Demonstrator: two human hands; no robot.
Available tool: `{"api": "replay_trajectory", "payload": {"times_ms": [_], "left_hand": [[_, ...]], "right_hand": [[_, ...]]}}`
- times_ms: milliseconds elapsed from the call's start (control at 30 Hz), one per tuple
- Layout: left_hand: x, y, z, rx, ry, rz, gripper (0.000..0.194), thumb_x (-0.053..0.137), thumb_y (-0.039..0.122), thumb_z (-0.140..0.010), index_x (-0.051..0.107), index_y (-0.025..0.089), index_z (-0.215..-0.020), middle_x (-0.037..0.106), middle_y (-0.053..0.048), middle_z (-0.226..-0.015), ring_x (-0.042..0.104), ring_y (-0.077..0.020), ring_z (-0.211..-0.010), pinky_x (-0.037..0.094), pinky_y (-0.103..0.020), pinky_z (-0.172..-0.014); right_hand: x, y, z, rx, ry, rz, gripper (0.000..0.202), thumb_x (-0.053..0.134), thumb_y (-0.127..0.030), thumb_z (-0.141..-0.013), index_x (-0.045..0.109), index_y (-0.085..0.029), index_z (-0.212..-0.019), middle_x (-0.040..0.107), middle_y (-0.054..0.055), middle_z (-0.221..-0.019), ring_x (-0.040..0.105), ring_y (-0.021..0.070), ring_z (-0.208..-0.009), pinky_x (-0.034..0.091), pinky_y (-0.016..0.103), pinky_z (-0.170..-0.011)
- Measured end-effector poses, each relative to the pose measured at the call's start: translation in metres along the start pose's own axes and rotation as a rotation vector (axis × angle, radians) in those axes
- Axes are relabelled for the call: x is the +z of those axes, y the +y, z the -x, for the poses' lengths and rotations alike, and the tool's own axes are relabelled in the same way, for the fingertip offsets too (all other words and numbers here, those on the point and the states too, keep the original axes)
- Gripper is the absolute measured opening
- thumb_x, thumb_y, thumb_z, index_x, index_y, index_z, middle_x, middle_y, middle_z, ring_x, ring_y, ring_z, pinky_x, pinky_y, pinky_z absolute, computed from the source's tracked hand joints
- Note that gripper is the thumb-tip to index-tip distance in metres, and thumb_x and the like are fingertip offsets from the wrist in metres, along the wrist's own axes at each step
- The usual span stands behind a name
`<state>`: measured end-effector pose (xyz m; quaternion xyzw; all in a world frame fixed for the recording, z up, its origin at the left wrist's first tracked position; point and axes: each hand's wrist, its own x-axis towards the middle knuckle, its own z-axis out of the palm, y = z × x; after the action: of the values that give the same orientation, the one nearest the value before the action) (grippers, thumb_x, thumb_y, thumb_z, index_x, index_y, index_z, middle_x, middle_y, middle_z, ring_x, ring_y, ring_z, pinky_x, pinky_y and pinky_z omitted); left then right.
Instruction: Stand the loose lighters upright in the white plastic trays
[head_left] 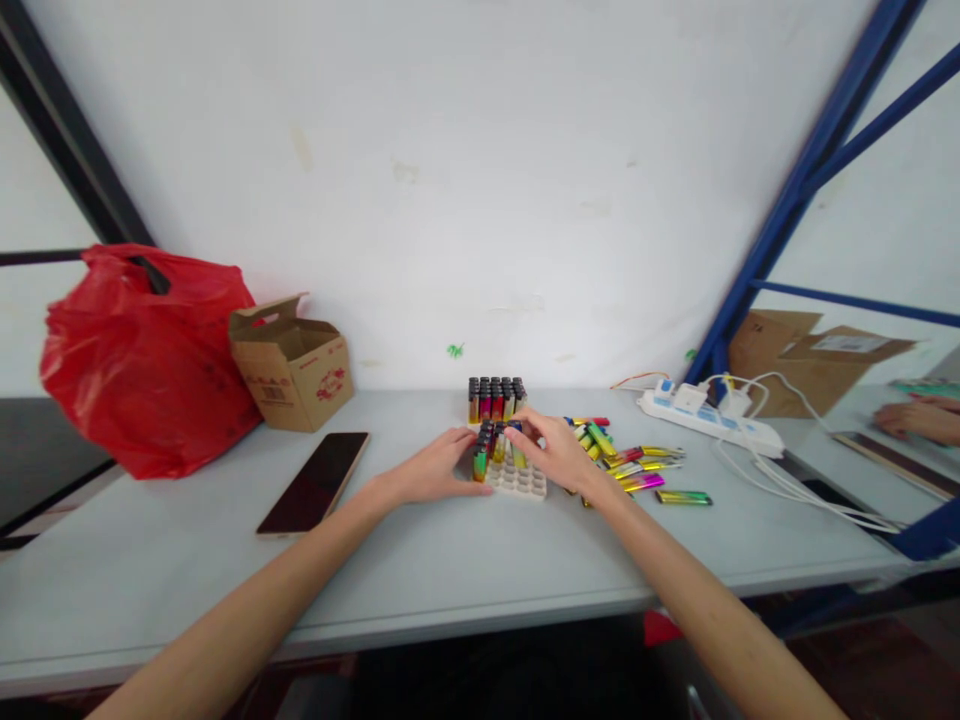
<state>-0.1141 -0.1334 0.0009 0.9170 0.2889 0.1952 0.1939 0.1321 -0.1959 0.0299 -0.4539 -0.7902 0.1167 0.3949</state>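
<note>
pinching: the right grip (556,450), thumb and fingers closed on an upright lighter (518,455) over the tray
left grip (439,468): curved, thumb and fingers parted at the tray's left end; whether it clasps anything, i cannot tell
tray (529,484): pale, pitted with rows of rounded holes, glossy standing lighters (481,464) filling its left part
back block (496,402): slim metallic lighters with black tops, upright near the wall
loose pile (626,462): shiny yellow, red, green and magenta lighters lying flat, right of the tray
table (450,570): smooth, pale grey, carrying a dark slab phone (315,485), an open cardboard box (311,378), a white power strip (712,424)
room: scuffed white wall (480,200), crinkled red plastic bag (142,370), blue frame (761,250)
</note>
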Motion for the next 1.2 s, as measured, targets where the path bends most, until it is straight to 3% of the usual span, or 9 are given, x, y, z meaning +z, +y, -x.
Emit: {"api": "replay_trajectory", "payload": {"times_ms": [300, 533, 700, 867, 967, 1067, 1133, 1200], "left_hand": [[-0.002, 0.005, 0.0, -0.008, -0.012, -0.026, 0.077, 0.08, 0.066, -0.079, 0.062, 0.016, -0.135, 0.064, -0.017, -0.138, 0.059, -0.0394, -0.13, 0.046, -0.05, -0.115], [-0.001, 0.004, 0.0, -0.006, 0.004, -0.021, 0.077, 0.082, 0.065, -0.078, 0.062, 0.017, -0.134, 0.065, -0.016, -0.137, 0.061, -0.0394, -0.127, 0.047, -0.051, -0.113], [-0.002, 0.004, 0.0, 0.004, 0.01, -0.012, 0.076, 0.082, 0.064, -0.077, 0.063, 0.017, -0.134, 0.066, -0.016, -0.136, 0.061, -0.0388, -0.127, 0.048, -0.05, -0.114], [-0.002, 0.003, 0.0, -0.014, -0.002, -0.027, 0.076, 0.081, 0.065, -0.078, 0.063, 0.017, -0.134, 0.065, -0.016, -0.137, 0.061, -0.0388, -0.127, 0.049, -0.05, -0.113], [-0.001, 0.001, -0.001, -0.006, 0.006, -0.019, 0.079, 0.081, 0.067, -0.077, 0.063, 0.018, -0.136, 0.065, -0.016, -0.139, 0.06, -0.0387, -0.129, 0.047, -0.05, -0.115], [-0.001, -0.001, -0.001, -0.001, 0.004, -0.019, 0.081, 0.079, 0.07, -0.077, 0.062, 0.018, -0.136, 0.065, -0.016, -0.14, 0.06, -0.0382, -0.129, 0.047, -0.05, -0.115], [-0.001, -0.001, 0.0, -0.008, 0.006, -0.025, 0.083, 0.079, 0.072, -0.076, 0.062, 0.017, -0.136, 0.064, -0.017, -0.141, 0.06, -0.0386, -0.13, 0.047, -0.051, -0.116], [-0.001, -0.001, 0.0, -0.023, 0.001, -0.035, 0.085, 0.078, 0.073, -0.076, 0.062, 0.017, -0.136, 0.063, -0.018, -0.142, 0.059, -0.0393, -0.131, 0.046, -0.052, -0.116]], "right_hand": [[0.007, 0.004, 0.003, -0.001, -0.123, -0.005, 0.021, 0.062, -0.041, -0.1, 0.065, -0.023, -0.109, 0.063, -0.004, -0.072, 0.058, 0.0158, -0.065, 0.042, 0.026, -0.065], [0.004, 0.006, -0.001, -0.031, -0.142, -0.009, 0.024, 0.07, -0.043, -0.097, 0.072, -0.019, -0.099, 0.07, 0.0, -0.077, 0.061, 0.015, -0.066, 0.043, 0.025, -0.065], [0.013, 0.007, -0.002, 0.028, -0.162, 0.212, 0.037, 0.073, -0.046, -0.096, 0.067, -0.019, -0.072, 0.066, 0.0, -0.065, 0.053, 0.0133, -0.058, 0.031, 0.026, -0.057], [0.009, 0.008, -0.002, 0.031, -0.156, 0.288, 0.052, 0.056, -0.054, -0.104, 0.065, -0.02, -0.066, 0.062, 0.0, -0.06, 0.052, 0.0139, -0.055, 0.029, 0.028, -0.057], [-0.012, 0.027, -0.003, 0.033, -0.036, 0.336, 0.049, 0.04, -0.043, -0.111, 0.071, -0.019, -0.081, 0.072, 0.005, -0.075, 0.064, 0.0176, -0.069, 0.042, 0.028, -0.069], [-0.035, 0.063, 0.0, 0.062, 0.071, 0.408, 0.031, 0.043, -0.023, -0.107, 0.072, -0.016, -0.113, 0.076, 0.014, -0.109, 0.07, 0.0228, -0.098, 0.05, 0.034, -0.091], [-0.046, 0.088, 0.004, 0.081, 0.037, 0.446, 0.037, 0.047, -0.011, -0.098, 0.069, -0.012, -0.128, 0.072, 0.018, -0.125, 0.068, 0.0257, -0.114, 0.05, 0.04, -0.104], [-0.051, 0.107, 0.007, 0.097, -0.055, 0.455, 0.043, 0.052, -0.006, -0.091, 0.07, -0.013, -0.13, 0.07, 0.018, -0.134, 0.066, 0.0274, -0.125, 0.047, 0.045, -0.113]]}}
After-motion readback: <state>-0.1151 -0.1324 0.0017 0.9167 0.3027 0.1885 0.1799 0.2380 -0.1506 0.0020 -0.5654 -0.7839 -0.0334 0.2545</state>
